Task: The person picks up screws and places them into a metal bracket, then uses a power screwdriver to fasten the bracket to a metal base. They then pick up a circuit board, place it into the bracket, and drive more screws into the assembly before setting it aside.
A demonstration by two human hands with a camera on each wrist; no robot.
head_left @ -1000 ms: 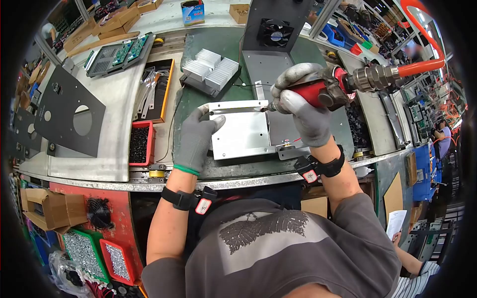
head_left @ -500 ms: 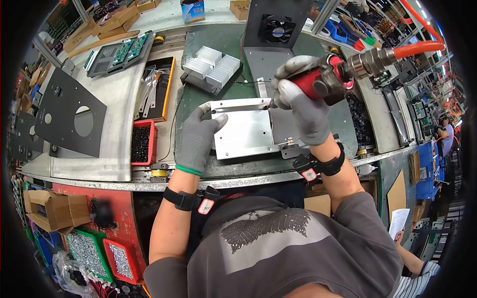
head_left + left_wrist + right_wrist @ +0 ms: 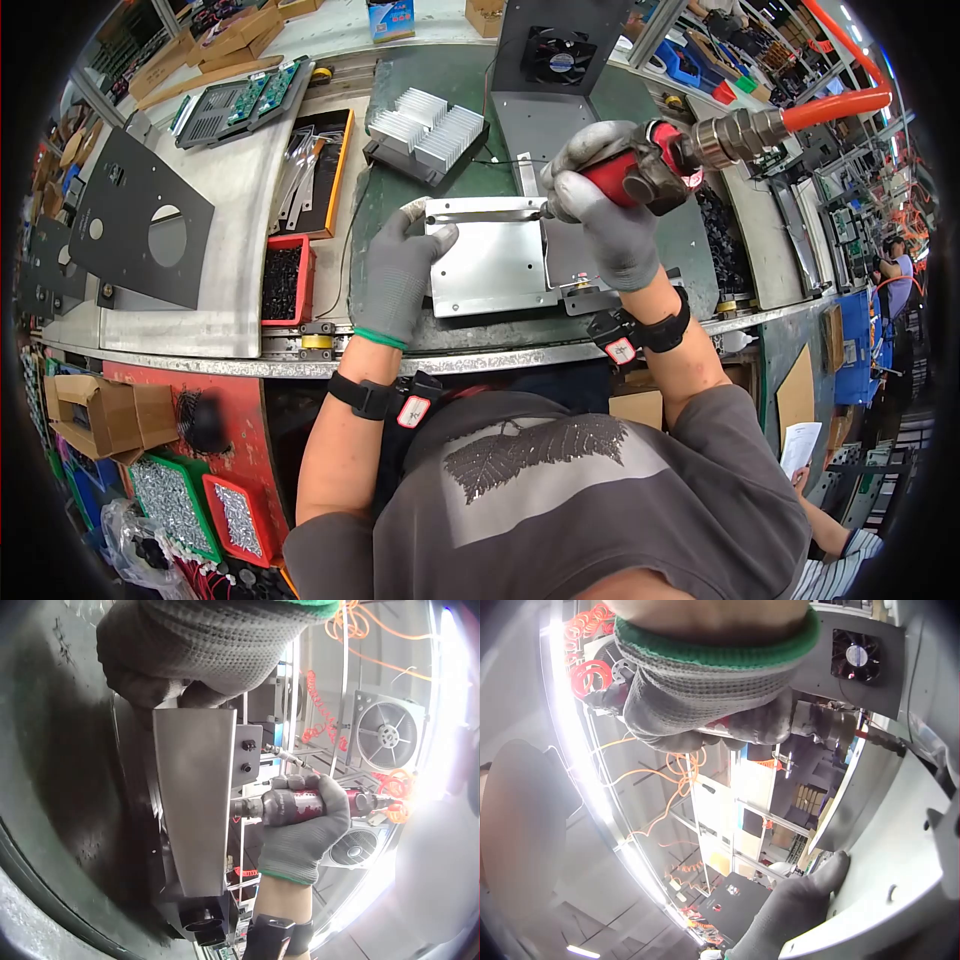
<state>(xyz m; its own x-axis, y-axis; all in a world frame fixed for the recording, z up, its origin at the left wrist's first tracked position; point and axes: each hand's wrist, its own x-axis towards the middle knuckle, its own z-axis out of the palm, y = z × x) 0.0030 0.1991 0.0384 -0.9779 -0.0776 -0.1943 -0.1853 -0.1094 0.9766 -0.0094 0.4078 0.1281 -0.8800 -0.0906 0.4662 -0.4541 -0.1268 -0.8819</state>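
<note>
- Your left hand (image 3: 396, 285), in a grey knit glove, grasps the left far corner of the silver folded-metal plate (image 3: 490, 265), thumb on its upper face and fingers around the edge; that hold probably braces it against sideways push.
- Your right hand (image 3: 618, 235), also gloved, has its fingers wrapped round the red-and-black air tool (image 3: 625, 180), which lies almost level, likely so its tip meets the plate's raised far flange end-on.
- The tip is at the flange's right end; whether it touches, you cannot tell from here.
- The plate is in front of you, over the green work surface (image 3: 425, 75), its long flange facing away, which seems to leave that end open to the tool.
- The orange air hose (image 3: 835, 108) runs off to the right, apart from the plate.
- The silver finned heatsink (image 3: 445, 140) sits beyond the plate, near the dark grey upright panel (image 3: 520, 40) with its black fan (image 3: 560, 55), perhaps to keep both within reach.
</note>
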